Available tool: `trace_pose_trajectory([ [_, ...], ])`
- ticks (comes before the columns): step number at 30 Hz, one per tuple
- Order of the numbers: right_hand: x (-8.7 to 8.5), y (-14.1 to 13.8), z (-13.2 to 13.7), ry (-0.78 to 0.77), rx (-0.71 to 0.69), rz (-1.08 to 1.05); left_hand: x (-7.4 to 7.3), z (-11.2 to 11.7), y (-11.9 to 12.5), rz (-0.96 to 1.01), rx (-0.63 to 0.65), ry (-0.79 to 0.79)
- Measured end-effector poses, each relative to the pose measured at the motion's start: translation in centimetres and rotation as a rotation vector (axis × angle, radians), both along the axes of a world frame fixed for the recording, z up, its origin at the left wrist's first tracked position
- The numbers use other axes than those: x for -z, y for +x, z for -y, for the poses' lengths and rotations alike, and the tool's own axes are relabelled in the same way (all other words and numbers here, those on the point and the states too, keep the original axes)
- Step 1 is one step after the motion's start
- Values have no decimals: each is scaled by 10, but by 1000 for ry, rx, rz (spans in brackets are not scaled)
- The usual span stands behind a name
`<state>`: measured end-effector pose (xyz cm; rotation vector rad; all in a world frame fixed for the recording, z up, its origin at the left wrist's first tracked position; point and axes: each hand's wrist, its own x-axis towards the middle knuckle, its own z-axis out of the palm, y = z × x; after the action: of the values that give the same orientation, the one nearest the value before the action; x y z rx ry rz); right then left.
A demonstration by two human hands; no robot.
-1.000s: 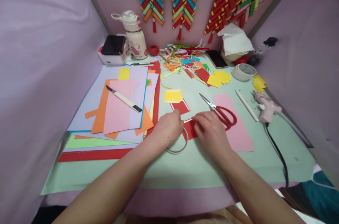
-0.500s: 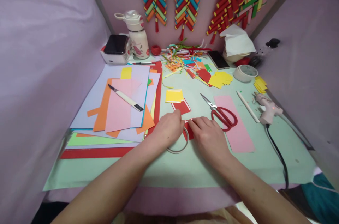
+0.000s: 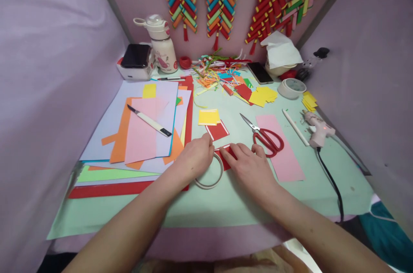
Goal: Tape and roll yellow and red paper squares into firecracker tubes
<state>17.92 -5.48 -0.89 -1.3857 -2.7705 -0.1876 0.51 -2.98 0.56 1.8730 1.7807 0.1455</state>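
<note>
My left hand point(image 3: 199, 157) is closed on a thin roll of double-sided tape point(image 3: 208, 186), its ring hanging below the fingers. Beside it, a small red paper piece point(image 3: 227, 164) lies on the table with a white strip along its top edge. My right hand point(image 3: 253, 167) rests on this piece, fingers stretched out and pressing near the strip. Just beyond the hands lies another red paper piece point(image 3: 217, 131) with white strips on its edges. A yellow piece point(image 3: 208, 117), also white-edged, overlaps it. Red-handled scissors point(image 3: 267, 139) lie to the right, partly on pink paper point(image 3: 285, 152).
Left, a craft knife point(image 3: 150, 121) lies on stacked coloured sheets point(image 3: 106, 118). Right are a white pen point(image 3: 295, 127) and a corded glue gun point(image 3: 318, 130). Behind are paper scraps point(image 3: 264, 96), a phone point(image 3: 260, 73), a wider tape roll point(image 3: 292, 88) and a bottle point(image 3: 164, 53).
The view has shifted slightly. My left hand and the tape roll have drawn a little left, away from my right hand, so more of the red piece shows. My right fingers have spread slightly.
</note>
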Motion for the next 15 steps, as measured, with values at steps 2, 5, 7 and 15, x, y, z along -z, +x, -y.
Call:
trace_pose_trajectory([
  [2, -1, -1, 0, 17, -12, 25, 2, 0, -1, 3, 4, 6],
  [5, -1, -3, 1, 42, -24, 56, 5, 1, -1, 15, 20, 23],
  [7, -2, -4, 1, 58, -28, 75, 7, 1, -2, 24, 27, 33],
  [15, -2, -5, 3, 108, -32, 87, 10, 0, -4, 78, 49, 94],
])
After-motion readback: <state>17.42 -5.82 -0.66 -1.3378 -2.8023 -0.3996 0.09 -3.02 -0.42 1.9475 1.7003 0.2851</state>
